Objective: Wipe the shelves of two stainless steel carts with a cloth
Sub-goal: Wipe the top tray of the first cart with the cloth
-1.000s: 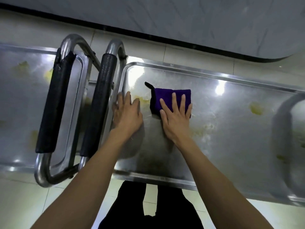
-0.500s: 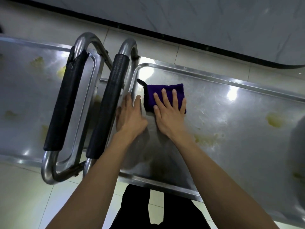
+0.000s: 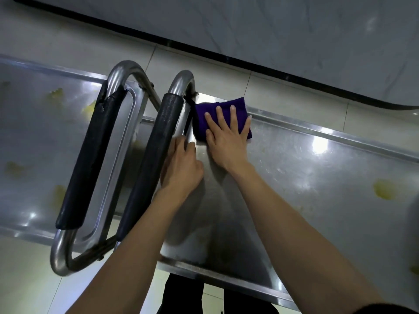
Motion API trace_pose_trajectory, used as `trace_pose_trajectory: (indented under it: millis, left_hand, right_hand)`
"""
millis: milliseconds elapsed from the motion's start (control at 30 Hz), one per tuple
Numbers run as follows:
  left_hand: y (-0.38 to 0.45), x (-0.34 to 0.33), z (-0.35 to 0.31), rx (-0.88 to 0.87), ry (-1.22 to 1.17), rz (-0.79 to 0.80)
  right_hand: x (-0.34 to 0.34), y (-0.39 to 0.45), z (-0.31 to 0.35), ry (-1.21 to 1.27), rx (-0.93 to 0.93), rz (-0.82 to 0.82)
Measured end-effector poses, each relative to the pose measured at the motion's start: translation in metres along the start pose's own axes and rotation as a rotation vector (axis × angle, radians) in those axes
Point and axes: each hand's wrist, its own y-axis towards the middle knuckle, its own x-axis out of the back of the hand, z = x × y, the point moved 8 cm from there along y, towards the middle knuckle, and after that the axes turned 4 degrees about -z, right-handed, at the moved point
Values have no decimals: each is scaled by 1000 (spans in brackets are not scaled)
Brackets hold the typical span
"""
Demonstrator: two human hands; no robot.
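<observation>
Cloth [image 3: 223, 118] flat under straight R hand [image 3: 226, 141] fingers [image 3: 233, 116], far corner of cart shelf [image 3: 306, 177]; L hand [image 3: 181, 168] fingers unclear

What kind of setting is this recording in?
Probably a canteen or commercial kitchen service area: two stainless steel carts with padded push handles, yellowish food-like stains on a shelf, and a tiled floor.

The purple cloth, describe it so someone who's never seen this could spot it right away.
Find the right-hand steel cart shelf. In its far corner beside the black-padded handle, the purple cloth lies folded under the right hand. It is the only strongly coloured thing there.
</observation>
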Motion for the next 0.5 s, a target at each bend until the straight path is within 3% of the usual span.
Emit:
trace_pose_trajectory:
  millis: [300,500]
  left_hand:
    - [0,-10,-19,-81,57,-11]
    - [3,-14,-56,-161,53,-49]
  right_hand:
    - [-3,-6,-21,61,8,-6]
    - [3,-37,-82,73,-152,-36]
